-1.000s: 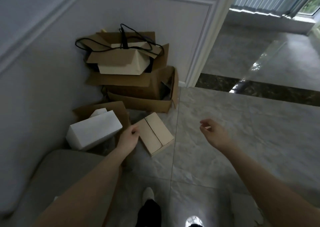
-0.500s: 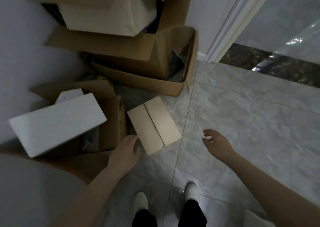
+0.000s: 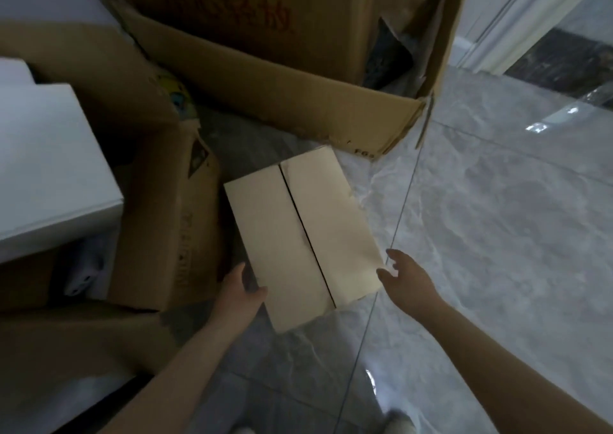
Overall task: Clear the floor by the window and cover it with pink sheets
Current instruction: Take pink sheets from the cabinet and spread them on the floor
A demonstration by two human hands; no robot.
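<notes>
Down on the marble floor [image 3: 481, 234], from the head view, a small closed cardboard box [image 3: 298, 234] lies flat between the two hands, its long axis running away from the person and leaning left. Left hand [image 3: 240, 296] touches the box's near-left edge, fingers loose and spread. Right hand [image 3: 406, 279], also spread and gripping nothing, hovers just beside the near-right corner. Both sit about equally close; bigger boxes [image 3: 265, 78] crowd behind.

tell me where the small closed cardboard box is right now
In the head view the small closed box lies on the tiled floor at centre frame, between both hands, just below the big open carton.
</notes>
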